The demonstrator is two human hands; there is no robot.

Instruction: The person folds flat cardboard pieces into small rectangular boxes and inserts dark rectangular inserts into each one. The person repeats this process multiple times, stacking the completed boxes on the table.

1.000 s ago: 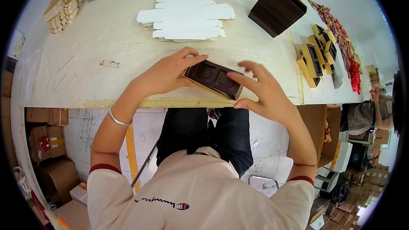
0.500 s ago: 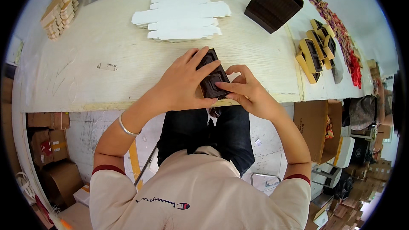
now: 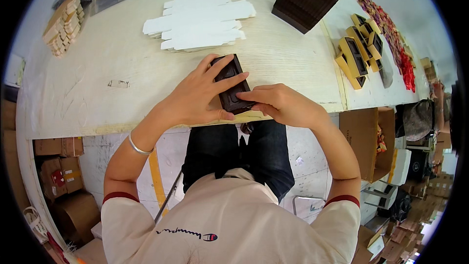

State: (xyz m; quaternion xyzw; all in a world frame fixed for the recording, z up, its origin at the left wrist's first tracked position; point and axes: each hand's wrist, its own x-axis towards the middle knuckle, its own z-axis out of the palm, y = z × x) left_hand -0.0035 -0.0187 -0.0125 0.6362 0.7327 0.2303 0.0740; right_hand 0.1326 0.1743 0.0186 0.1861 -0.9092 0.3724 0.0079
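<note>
A dark brown moulded plastic tray (image 3: 231, 99) lies at the table's near edge, slanting slightly, its hollows facing up. My left hand (image 3: 188, 95) holds it from the left, two fingers laid across its top and the thumb by its near end. At the tray's right edge, near the close corner, my right hand (image 3: 288, 106) pinches it, with the index fingertip on the tray's top face. The fingers partly cover the tray, and its underside is hidden.
Beyond my hands lies a stack of flat white box blanks (image 3: 198, 19). A tall stack of brown trays (image 3: 305, 2) stands at the back right, near yellow boxes with brown trays (image 3: 352, 61). Small wooden-coloured pieces (image 3: 64, 24) are piled far left. An open carton (image 3: 361, 142) sits below right.
The fingers of my right hand have drawn closer together at the tray's right edge. My left hand still holds the tray. The whole view has shifted a little.
</note>
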